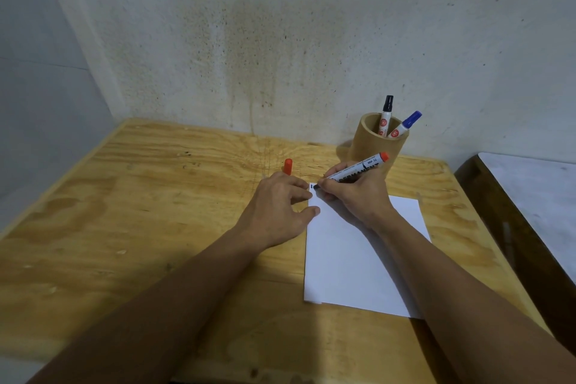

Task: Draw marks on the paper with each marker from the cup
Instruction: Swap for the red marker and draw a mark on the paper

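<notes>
- your right hand (355, 193) is wrapped around the white marker with the orange end plug (358, 169), the one with "permanent" printed along the barrel, held like a pen with the fingers pinched low near the tip
- the marker's dark tip is down on the far left corner of the white sheet of paper (358, 259), and there's a short dark mark (312, 186) right there at the corner
- the barrel slants up and away to the right, so the orange end sits in front of the cup from this angle
- your left hand (277, 212) isn't gripping anything, fingers spread and curled a bit, fingertips pressing on the left edge of the paper near that same corner, thumb just touching the paper's edge lower down
- the loose orange marker cap (288, 166) stands upright on the table just past your left knuckles, off the paper
- the round tan wooden cup (378, 143) sits at the back of the table near the wall, behind your right hand
- two markers are in the cup: a white marker with a black cap (386, 115) standing nearly upright, and a white marker with a blue cap (406, 125) leaning off to the right
- the paper lies flat on the right half of the light plywood table (156, 212), your right forearm crossing over it
- the stained grey wall (280, 40) runs behind the table, and a darker surface with a pale top (530, 196) sits off to the right, apart from the table
</notes>
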Tool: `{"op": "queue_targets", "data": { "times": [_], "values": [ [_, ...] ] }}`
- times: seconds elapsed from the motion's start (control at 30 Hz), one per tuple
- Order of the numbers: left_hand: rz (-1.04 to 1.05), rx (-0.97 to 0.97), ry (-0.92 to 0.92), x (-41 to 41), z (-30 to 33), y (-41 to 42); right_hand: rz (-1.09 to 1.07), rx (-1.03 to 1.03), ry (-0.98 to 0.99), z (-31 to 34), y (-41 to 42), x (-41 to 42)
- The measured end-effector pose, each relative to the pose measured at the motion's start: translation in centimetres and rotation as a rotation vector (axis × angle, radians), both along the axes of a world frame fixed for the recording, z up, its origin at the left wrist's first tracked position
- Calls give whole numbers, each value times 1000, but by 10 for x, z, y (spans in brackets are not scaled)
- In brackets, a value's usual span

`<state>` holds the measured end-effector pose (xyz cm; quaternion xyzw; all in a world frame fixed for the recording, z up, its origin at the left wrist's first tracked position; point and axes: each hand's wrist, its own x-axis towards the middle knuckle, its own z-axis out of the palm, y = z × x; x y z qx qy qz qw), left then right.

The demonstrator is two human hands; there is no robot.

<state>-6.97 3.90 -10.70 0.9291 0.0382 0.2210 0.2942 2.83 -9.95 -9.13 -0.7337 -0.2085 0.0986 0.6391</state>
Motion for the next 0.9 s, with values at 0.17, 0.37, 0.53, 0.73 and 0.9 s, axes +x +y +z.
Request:
{"op": "queue_targets", "data": {
  "times": [0.17,0.37,0.53,0.73,0.9],
  "values": [
    [-1,-64,2,-2,4,-2,-81,88,2,8,-6,-1],
    [271,-272,-147,14,21,12,-74,185,123,22,-7,-2],
    [222,-267,87,34,32,27,-52,263,187,47,-12,-1],
    [165,-1116,101,32,56,22,-83,240,94,71,-23,-8],
    [17,-1416,104,29,77,11,-101,221,24,81,-28,-14]
  ]
}}
